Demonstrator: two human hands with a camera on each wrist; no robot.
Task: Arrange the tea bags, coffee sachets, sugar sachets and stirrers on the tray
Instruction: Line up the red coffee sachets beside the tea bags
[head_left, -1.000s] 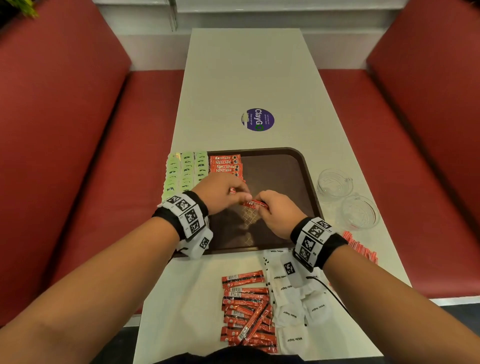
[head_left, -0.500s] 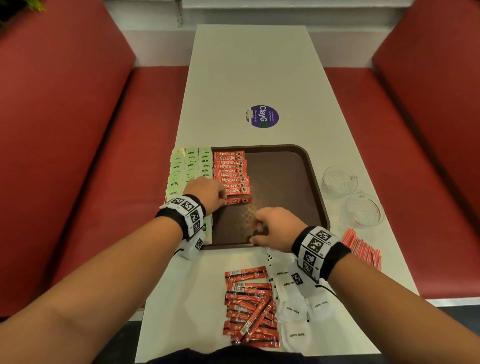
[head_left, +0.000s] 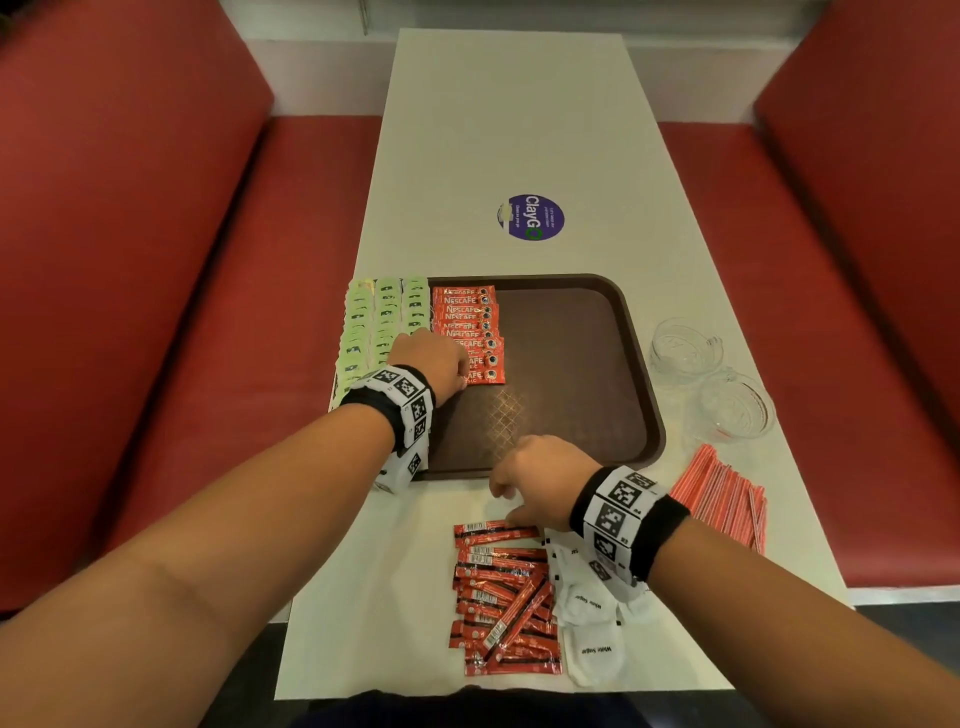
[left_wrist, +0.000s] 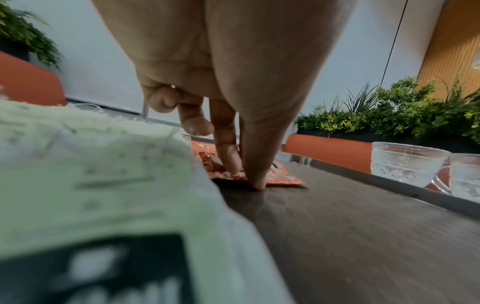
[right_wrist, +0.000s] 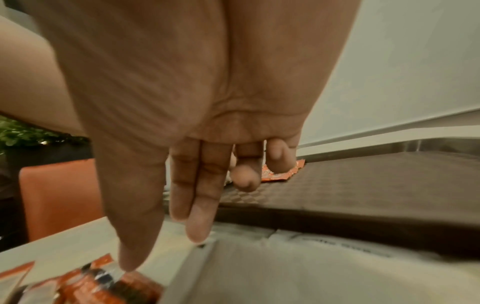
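- Two hands work at a brown tray (head_left: 587, 364) on a long pale table (head_left: 498, 130).
- Red coffee sachets (head_left: 470, 332) lie in an overlapping column on the tray's left part, with green tea bags (head_left: 384, 317) in rows just beside them along its left edge.
- Left hand (head_left: 428, 364) rests at the near end of that column; in the left wrist view its straight thumb and forefinger tips press down on the nearest sachet (left_wrist: 283, 179), the other fingers loosely bent, nothing gripped.
- Right hand (head_left: 540, 480) hovers over the table just in front of the tray, fingers extended and relaxed; its thumb tip touches the top of the loose coffee sachet pile (head_left: 501, 587), holding nothing.
- White sugar sachets (head_left: 592, 639) lie in a heap touching the right side of that pile, partly under the right wrist.
- Red-and-white stirrers (head_left: 724, 501) lie bundled on the table near the tray's near right corner.
- Two clear glass cups (head_left: 711, 374) stand beside the tray's right edge.
- A round purple sticker (head_left: 530, 217) sits on the table beyond the tray, and red bench seats (head_left: 156, 312) flank both sides.
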